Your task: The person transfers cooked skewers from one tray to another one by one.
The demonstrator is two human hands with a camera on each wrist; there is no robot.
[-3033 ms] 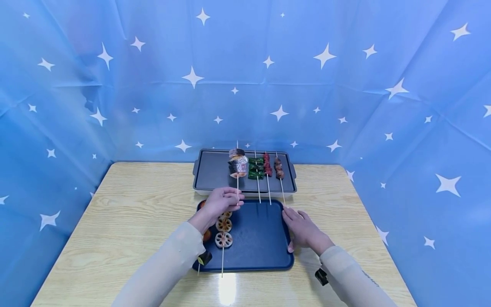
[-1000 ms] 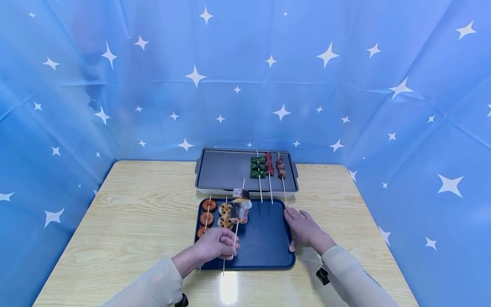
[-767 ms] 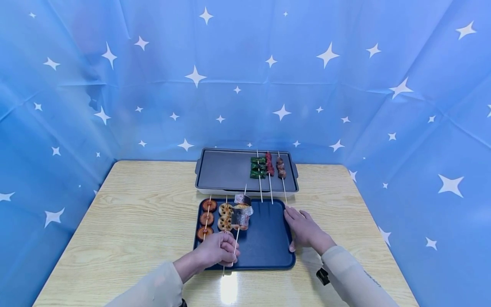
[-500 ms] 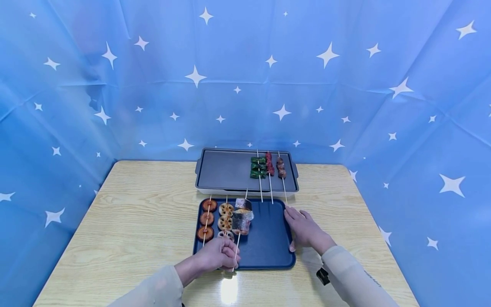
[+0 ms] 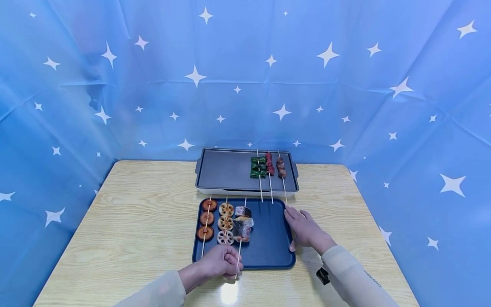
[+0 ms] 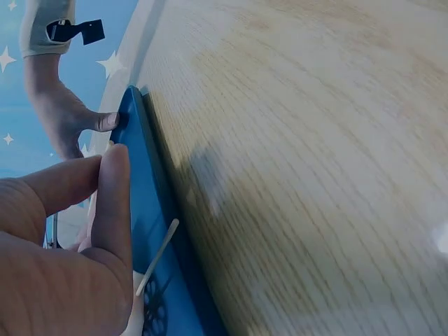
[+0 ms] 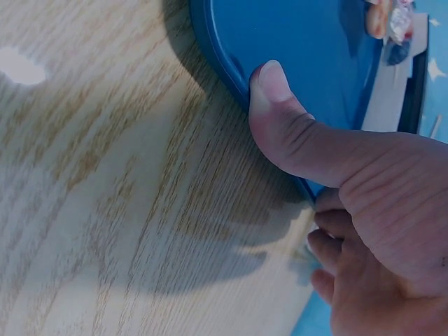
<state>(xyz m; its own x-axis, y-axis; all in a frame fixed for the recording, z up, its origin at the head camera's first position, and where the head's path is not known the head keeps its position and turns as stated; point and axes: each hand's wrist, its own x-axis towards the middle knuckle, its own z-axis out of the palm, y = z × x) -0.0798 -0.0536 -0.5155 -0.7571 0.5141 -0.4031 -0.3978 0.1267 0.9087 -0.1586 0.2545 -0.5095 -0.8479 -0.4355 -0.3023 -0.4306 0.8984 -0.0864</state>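
Observation:
My left hand (image 5: pixel 222 261) pinches the bare stick end of a fish skewer (image 5: pixel 242 230) between thumb and fingers at the near edge of the blue tray (image 5: pixel 268 251). Its dark-skinned chunks lie low over the tray, right of a lotus root skewer (image 5: pixel 225 223). A skewer of round brown-orange slices (image 5: pixel 206 219), like mushroom caps, lies along the tray's left side. My right hand (image 5: pixel 304 230) rests along the tray's right edge. In the right wrist view, the thumb (image 7: pixel 276 105) lies on the rim of the tray (image 7: pixel 294 42), with the fingers beyond it.
Behind the tray stands a dark grill plate (image 5: pixel 226 170) on a pale base. On its right half lie a green pepper skewer (image 5: pixel 258 167), a red meat skewer (image 5: pixel 270 164) and a brown meat skewer (image 5: pixel 281 167), sticks toward me. A starry blue curtain (image 5: pixel 245 102) surrounds the wooden table (image 5: pixel 153 221).
The left hand has brought the fish skewer from above the grill plate toward me and down to the blue tray, beside the lotus root. The right hand has stayed at the tray's edge.

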